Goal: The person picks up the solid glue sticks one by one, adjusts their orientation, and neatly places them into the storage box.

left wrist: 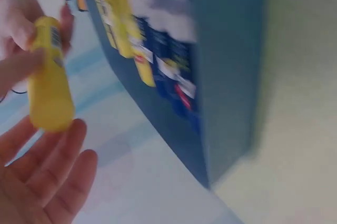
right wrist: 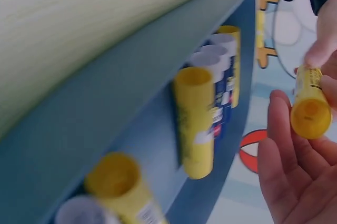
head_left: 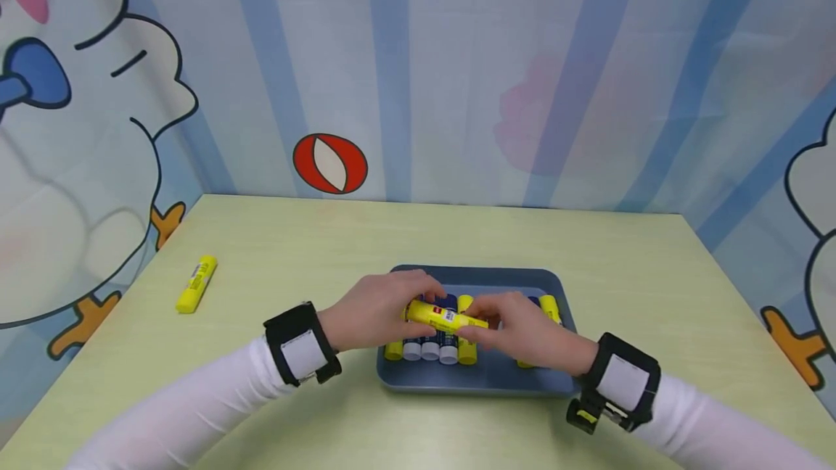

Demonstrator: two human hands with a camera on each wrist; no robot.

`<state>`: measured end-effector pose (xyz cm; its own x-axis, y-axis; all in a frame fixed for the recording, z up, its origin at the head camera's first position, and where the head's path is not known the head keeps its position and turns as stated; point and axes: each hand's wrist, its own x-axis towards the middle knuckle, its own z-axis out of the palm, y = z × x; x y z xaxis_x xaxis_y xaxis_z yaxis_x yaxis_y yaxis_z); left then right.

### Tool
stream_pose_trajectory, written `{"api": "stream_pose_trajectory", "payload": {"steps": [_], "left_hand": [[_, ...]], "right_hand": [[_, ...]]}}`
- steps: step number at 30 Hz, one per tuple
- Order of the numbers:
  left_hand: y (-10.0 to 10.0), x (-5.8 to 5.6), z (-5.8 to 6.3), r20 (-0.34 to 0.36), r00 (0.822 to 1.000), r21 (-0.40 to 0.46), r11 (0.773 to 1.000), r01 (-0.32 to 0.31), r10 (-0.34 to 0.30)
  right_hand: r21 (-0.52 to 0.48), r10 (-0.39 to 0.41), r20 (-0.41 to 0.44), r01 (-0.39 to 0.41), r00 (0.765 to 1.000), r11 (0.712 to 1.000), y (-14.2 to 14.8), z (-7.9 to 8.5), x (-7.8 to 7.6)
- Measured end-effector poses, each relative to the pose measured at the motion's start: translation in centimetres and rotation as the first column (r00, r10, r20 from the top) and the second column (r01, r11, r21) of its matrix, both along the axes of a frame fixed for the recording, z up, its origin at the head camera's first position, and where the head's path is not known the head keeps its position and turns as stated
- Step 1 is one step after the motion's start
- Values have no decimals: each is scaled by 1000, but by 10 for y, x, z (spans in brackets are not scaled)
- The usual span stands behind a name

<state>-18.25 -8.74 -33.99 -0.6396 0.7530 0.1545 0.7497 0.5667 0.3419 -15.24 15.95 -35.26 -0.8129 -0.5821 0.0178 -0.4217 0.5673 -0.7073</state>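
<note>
A yellow glue stick (head_left: 447, 317) is held tilted above the grey-blue tray (head_left: 483, 381), between both hands. My left hand (head_left: 385, 309) holds its left end, thumb on the near side. At the other end, my right hand (head_left: 532, 328) pinches the stick between thumb and fingers. In the left wrist view, the left thumb lies across the glue stick (left wrist: 51, 87) while the other fingers spread below it. The right wrist view shows the glue stick's round end (right wrist: 310, 118) near the right fingers. Beneath the hands, yellow glue sticks (head_left: 466, 352) and white-capped blue glue sticks (head_left: 448, 350) lie side by side in the tray.
Another yellow glue stick (head_left: 197, 284) lies alone on the pale table (head_left: 294, 238), far to the left. More yellow sticks (head_left: 550, 307) lie at the tray's right end, partly hidden by the right hand. A printed curtain (head_left: 451, 78) hangs behind the table.
</note>
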Motion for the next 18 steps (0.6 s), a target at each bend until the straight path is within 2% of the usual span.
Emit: {"api": "stream_pose_trajectory", "payload": {"steps": [3,6,11,14,18], "left_hand": [[-13,-6,-6,-34,996,-3,997,-77,77],[-27,-11,-11,-39,980,5,981,-196,196],[-41,-18,-20,47,927,-20,928,-372,373],[-41,-20,-27,101,895,-71,900,-429,434],[-37,-22,-35,155,858,-130,871,-473,489]], "right_hand": [[51,-64,-16,65,998,997,8,0,1],[127,-166,-56,172,984,977,16,2,2],[275,-289,-172,327,942,904,26,4,4],[339,-301,-225,364,927,868,29,3,5],[388,-285,-300,390,910,835,30,1,6]]}}
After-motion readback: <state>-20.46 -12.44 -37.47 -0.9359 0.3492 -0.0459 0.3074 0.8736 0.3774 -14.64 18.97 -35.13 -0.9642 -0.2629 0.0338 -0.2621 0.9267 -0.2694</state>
